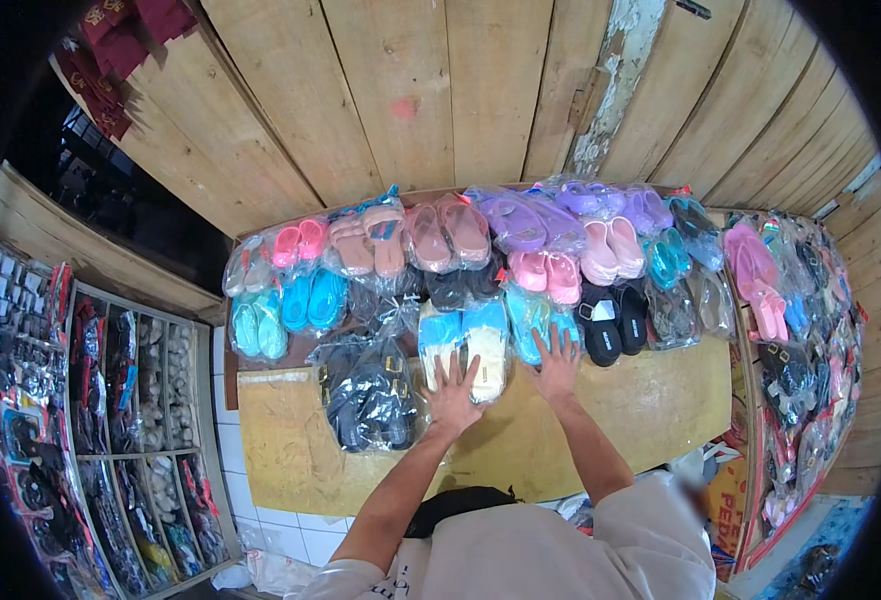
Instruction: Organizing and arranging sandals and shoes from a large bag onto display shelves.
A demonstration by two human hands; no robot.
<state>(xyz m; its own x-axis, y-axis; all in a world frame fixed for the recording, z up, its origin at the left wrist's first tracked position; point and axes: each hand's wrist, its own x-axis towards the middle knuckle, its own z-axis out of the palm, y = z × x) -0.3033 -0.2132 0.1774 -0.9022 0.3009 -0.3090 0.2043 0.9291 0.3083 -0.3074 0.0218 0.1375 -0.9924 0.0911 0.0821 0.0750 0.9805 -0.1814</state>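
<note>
With fingers spread, my left hand (pixel 453 399) rests on the near end of a bagged pair of cream shoes with blue tops (pixel 484 341). My right hand (pixel 557 364) lies, fingers apart, over the near end of a bagged pair of turquoise clogs (pixel 529 309). Left of my left hand lies a bag of dark buckled sandals (pixel 369 394) on the yellowish tabletop (pixel 635 420). Black slides (pixel 611 330) sit just right of my right hand. Farther back are bagged purple clogs (pixel 519 223), pink clogs (pixel 611 247) and pink-brown sandals (pixel 448 232).
A divided rack (pixel 204 420) of bagged footwear stands at the left. More bagged footwear (pixel 793 322) fills a red-edged display at the right. A plank wall (pixel 388 97) rises behind the table. White plastic bags (pixel 275 571) lie on the tiled floor at lower left.
</note>
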